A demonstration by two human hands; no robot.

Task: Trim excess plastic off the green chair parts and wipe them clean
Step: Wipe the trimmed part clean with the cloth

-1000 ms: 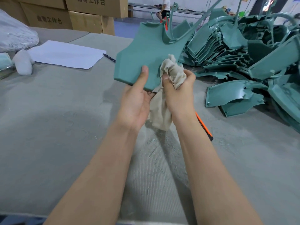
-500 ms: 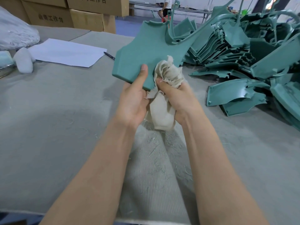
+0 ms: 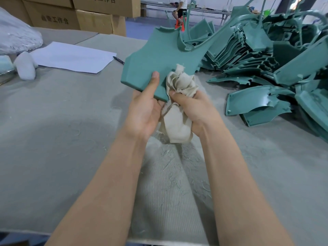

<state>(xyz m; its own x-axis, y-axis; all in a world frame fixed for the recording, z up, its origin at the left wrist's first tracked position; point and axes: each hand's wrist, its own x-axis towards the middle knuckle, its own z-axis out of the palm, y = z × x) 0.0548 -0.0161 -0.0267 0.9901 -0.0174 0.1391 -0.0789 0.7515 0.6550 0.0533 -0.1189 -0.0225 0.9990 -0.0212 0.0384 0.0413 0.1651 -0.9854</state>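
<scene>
- Green chair parts (image 3: 248, 55) are piled on the table (image 3: 53, 121), right.
- One panel (image 3: 159, 59) is held raised, face exposed, pinched by left hand (image 3: 143, 110).
- Cloth (image 3: 181, 82) is gripped bunched by right hand (image 3: 195, 107), pressed to panel for wiping.

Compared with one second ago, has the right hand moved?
Yes. Against the pen, the right hand, gripping the cloth, has slid down the part toward the person.

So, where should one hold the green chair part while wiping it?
Grip the chair part by its flat lower edge, from below, as the left hand does, thumb on top. The broad face is then free for the cloth in the right hand.
</scene>
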